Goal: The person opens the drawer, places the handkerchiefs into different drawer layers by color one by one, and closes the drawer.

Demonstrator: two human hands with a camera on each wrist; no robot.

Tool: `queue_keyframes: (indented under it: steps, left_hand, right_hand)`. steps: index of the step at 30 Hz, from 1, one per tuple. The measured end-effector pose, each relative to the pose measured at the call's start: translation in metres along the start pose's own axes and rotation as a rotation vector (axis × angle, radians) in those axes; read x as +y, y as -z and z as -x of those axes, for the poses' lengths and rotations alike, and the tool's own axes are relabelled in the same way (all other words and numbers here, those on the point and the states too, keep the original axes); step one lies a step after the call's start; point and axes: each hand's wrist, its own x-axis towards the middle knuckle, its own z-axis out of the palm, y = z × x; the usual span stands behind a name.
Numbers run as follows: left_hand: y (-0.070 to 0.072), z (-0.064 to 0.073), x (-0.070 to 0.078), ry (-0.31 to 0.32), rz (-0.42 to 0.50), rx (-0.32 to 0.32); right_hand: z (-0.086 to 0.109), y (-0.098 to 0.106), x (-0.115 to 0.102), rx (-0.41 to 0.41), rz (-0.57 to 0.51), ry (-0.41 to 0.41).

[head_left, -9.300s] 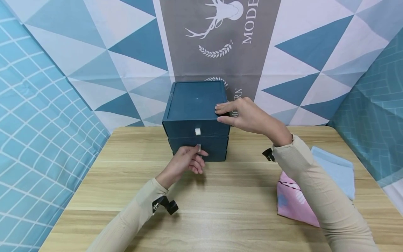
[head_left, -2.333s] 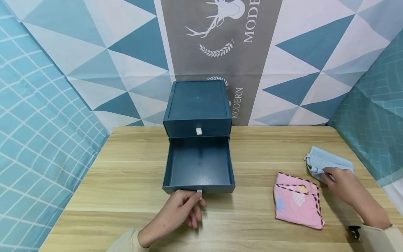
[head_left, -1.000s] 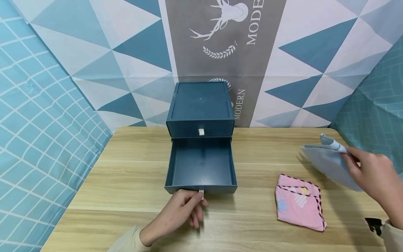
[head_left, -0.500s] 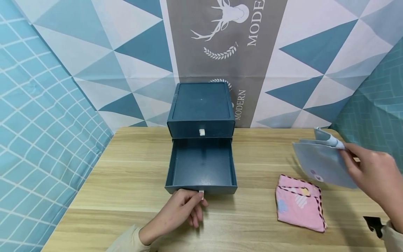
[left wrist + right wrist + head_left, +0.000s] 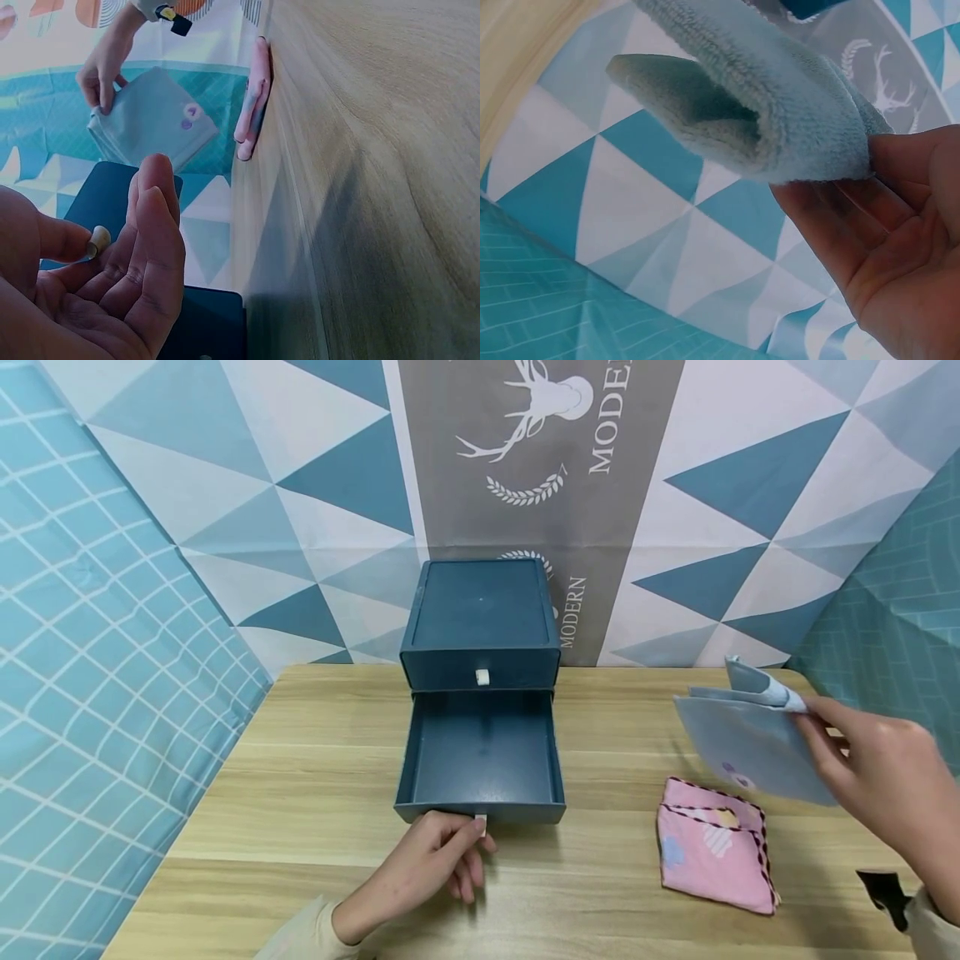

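I judge this the carry, leftward next: right grip (image 5: 881, 764) pinches folded pale-blue terry cloth (image 5: 753, 743), left grip (image 5: 435, 856) the white tab (image 5: 481, 822) of the navy plastic drawer (image 5: 483, 764).

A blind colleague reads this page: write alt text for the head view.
A person's right hand holds a folded light blue cloth over a wooden table, while the left hand pinches the white tab of an open drawer in a dark blue cabinet. A folded pink cloth lies on the table at right.
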Motion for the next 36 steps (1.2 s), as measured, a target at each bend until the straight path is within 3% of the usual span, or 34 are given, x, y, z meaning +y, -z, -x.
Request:
queue_keyframes:
  steps: [10,24,36]
  left_hand:
    - [0.001,0.001,0.003,-0.026,-0.010,-0.003]
    - [0.000,0.001,0.001,-0.014,-0.002,0.003]
    - [0.001,0.003,0.004,-0.016,0.001,0.006]
  right_hand:
    - [-0.009,0.008,-0.018,0.034,-0.006,0.072]
    - [-0.026,0.016,-0.046,0.154,-0.066,0.217]
    - [-0.046,0.021,-0.076,0.210,-0.172,0.353]
